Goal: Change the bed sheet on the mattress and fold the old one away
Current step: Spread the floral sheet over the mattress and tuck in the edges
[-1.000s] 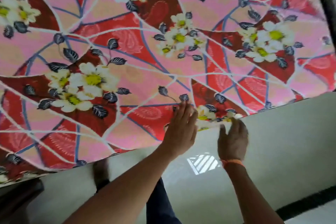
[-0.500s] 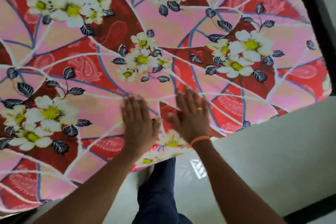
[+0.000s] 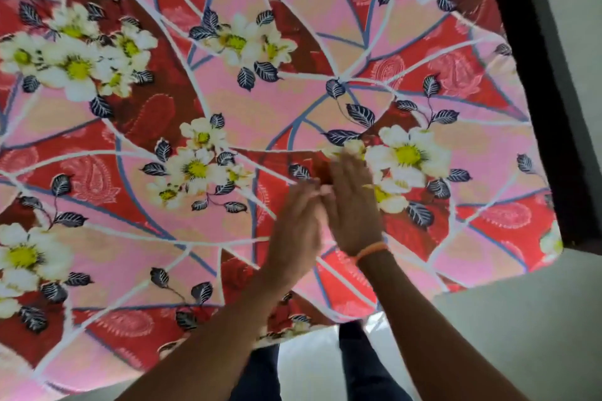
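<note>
- The sheet (image 3: 228, 127) lies spread over the bed, filling the view left and far; its near edge hangs by the person's legs.
- Left hand (image 3: 294, 228) and right hand (image 3: 353, 205) lie side by side on it, right of centre, fingers straight, pointing far, gripping nothing; motion blur hides finer detail.
- Unsmoothed cloth stretches far and left of both hands; the right hand is nearer the right edge.
- A dark bed frame (image 3: 534, 91) borders the right; nothing blocks the way.

Both my arms reach forward, hands side by side. My left hand (image 3: 294, 231) and right hand (image 3: 353, 202): fingers straight, palms down, blurred.
</note>
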